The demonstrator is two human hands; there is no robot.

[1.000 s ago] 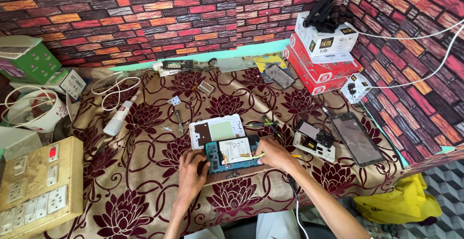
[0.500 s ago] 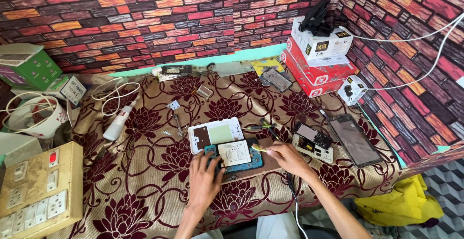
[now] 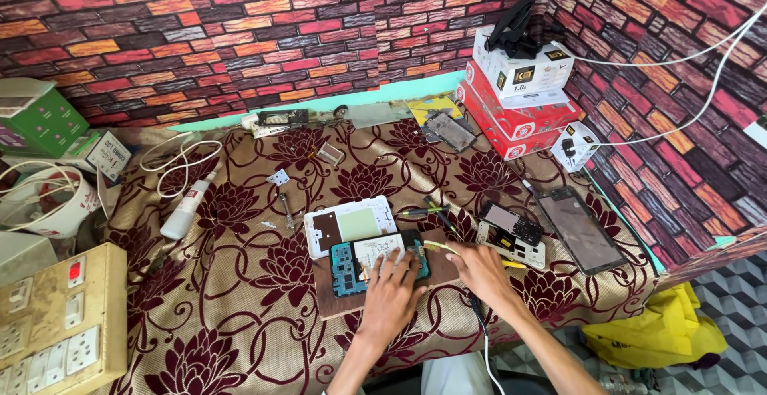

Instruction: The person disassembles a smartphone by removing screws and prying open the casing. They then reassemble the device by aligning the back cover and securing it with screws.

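Head view: left hand flat and open, fingertips pressing on opened phone with teal circuit board, lying on brown board directly under that hand. Right hand just right of phone, closed around thin yellow tool, tip pointing toward phone's right edge. White back cover just beyond left fingertips. Second dismantled phone and dark screen panel right of right hand, on floral cloth.

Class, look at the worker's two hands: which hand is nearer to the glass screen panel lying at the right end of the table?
Right. The right hand lies just left of the screen panel, apart from it; the left hand is farther left, on the opened phone.
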